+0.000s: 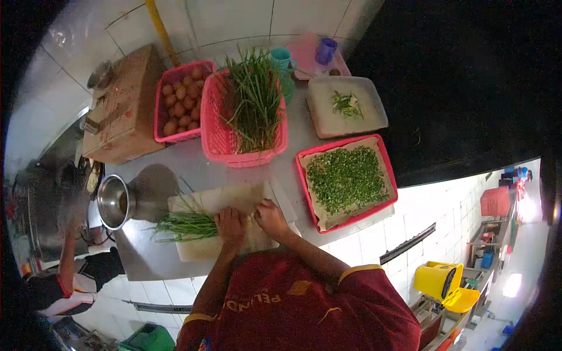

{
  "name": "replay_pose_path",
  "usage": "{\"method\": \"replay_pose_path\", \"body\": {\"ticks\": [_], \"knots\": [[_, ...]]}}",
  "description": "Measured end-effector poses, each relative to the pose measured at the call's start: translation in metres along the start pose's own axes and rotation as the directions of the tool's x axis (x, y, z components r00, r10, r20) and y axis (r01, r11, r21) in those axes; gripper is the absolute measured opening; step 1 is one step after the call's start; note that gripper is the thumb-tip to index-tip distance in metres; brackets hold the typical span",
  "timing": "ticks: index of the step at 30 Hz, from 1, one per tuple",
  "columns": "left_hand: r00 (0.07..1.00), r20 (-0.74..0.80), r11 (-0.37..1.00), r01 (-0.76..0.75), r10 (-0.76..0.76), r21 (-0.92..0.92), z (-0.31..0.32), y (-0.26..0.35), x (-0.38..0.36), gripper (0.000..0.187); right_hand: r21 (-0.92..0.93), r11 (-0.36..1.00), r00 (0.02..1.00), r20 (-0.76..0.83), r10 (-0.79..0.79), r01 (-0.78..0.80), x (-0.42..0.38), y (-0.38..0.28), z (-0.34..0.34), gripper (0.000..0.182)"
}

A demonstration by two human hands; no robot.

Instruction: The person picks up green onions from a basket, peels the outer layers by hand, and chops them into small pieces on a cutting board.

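A bundle of chives [190,226], long and thin, lies across a pale cutting board [254,194], its loose ends trailing off the board's left side. My left hand [232,224] is pressed down on the right end of the bundle, fingers curled over it. Just to the right, my right hand [270,219] is closed in a fist above the board. What it grips is hidden by the fingers and too small to make out. Between the two hands are small pale bits, not clear enough to name.
Behind the board stand a pink basket [266,157] of long greens, a pink basket of eggs [182,99] and a cardboard box [126,111]. A red tray [304,175] of chopped greens and a white tub [374,120] sit right; a steel bowl [114,202] left. Another person [67,281] works at far left.
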State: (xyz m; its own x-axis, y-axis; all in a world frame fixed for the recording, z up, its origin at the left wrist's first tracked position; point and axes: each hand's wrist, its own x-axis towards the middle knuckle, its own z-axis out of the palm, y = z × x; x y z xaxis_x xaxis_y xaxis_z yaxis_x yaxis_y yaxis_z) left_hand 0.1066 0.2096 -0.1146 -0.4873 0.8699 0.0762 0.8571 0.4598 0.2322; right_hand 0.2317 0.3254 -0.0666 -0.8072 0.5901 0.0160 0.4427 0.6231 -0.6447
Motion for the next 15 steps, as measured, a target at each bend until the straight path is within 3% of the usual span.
{"method": "replay_pose_path", "body": {"ticks": [2,5,8,11,15], "knots": [[0.999,-0.044,0.999,-0.029,0.030,0.020,0.014,-0.007,-0.002,0.030,0.004,0.998,0.997,0.019,0.070,-0.070,-0.003,-0.007,0.000,0.016],[0.997,0.076,0.999,0.032,-0.031,-0.006,0.003,-0.002,0.002,0.029,-0.262,0.965,0.993,-0.108,-0.041,0.011,-0.014,-0.001,0.033,0.015],[0.966,-0.227,0.989,-0.105,0.125,0.101,0.002,-0.001,0.001,0.025,-0.292,0.953,0.996,0.048,-0.076,0.087,-0.008,0.011,0.031,0.017],[0.977,-0.188,0.994,-0.105,0.104,0.008,0.004,-0.003,0.003,0.022,0.049,0.995,0.995,-0.059,0.084,-0.081,-0.003,0.019,0.015,0.017],[0.982,-0.177,0.997,-0.074,0.070,-0.020,0.001,-0.002,0.005,0.021,0.496,0.841,0.932,-0.152,0.330,-0.217,0.013,0.023,-0.033,0.015]]}}
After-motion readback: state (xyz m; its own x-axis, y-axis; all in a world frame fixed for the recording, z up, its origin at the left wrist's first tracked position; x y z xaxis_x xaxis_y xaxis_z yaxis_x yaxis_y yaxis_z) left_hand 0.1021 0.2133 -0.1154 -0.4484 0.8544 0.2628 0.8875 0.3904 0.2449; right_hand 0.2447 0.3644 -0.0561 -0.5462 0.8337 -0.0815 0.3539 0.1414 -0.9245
